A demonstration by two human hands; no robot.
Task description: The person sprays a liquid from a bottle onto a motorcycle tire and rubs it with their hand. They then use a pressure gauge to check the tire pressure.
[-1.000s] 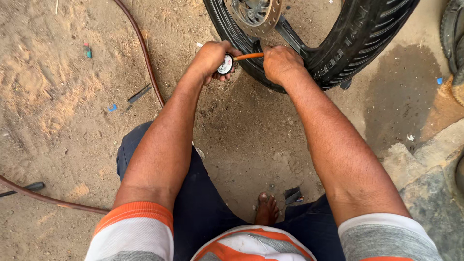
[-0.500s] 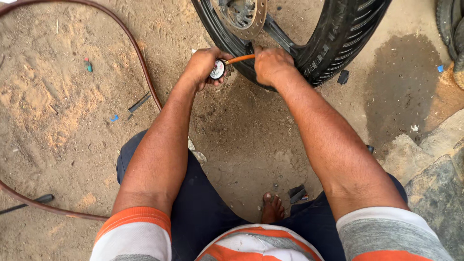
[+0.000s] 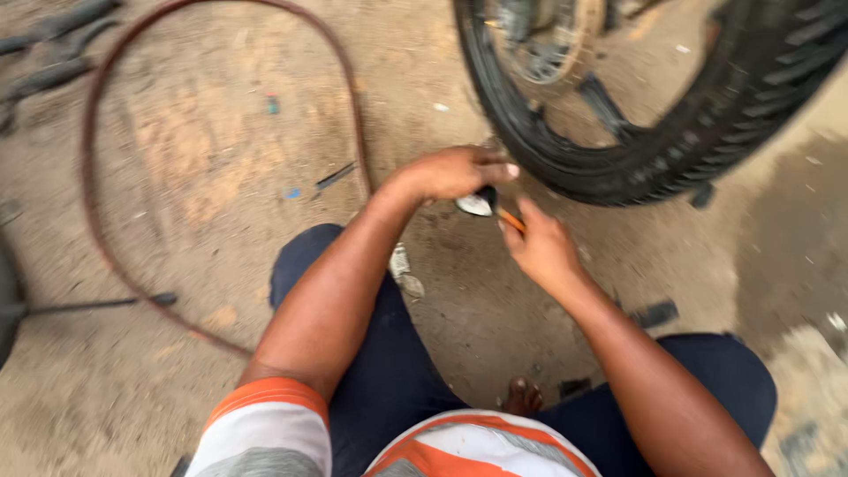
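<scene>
A person squats on bare, sandy ground beside a motorcycle wheel [image 3: 618, 168], both hands working at a small round gauge [image 3: 477, 204] just below the tyre's lower edge. The left hand [image 3: 455, 172] curls over the gauge from above, fingers [image 3: 495, 170] folded round its black top, thumb side nearest the tyre. The right hand [image 3: 541, 247] comes in from below and to the right; its fingertips pinch a short orange tube [image 3: 512, 221] that runs off the gauge's side. Both grips are narrow, each closed on its own part. Whether the gauge touches the rubber can't be told: the view is motion-blurred.

The wheel fills the top right: black knobbly tyre, dark rim, a metal brake disc [image 3: 539, 35] w/ holes near the hub. A long brown hose [image 3: 221, 177] loops wide across the dirt on the left, passing just left of the left forearm and out behind the knee. A small dark tool [image 3: 336, 177] lies inside the loop, near a blue scrap [image 3: 292, 193]. A thin black rod [image 3: 97, 305] lies at far left, crossing under the hose.

The person wears dark blue trousers [image 3: 389, 380] and an orange, white and grey striped shirt [image 3: 265, 433]. One bare toe [image 3: 523, 397] shows between the knees. A damp patch [image 3: 786, 256] darkens the ground at right.
</scene>
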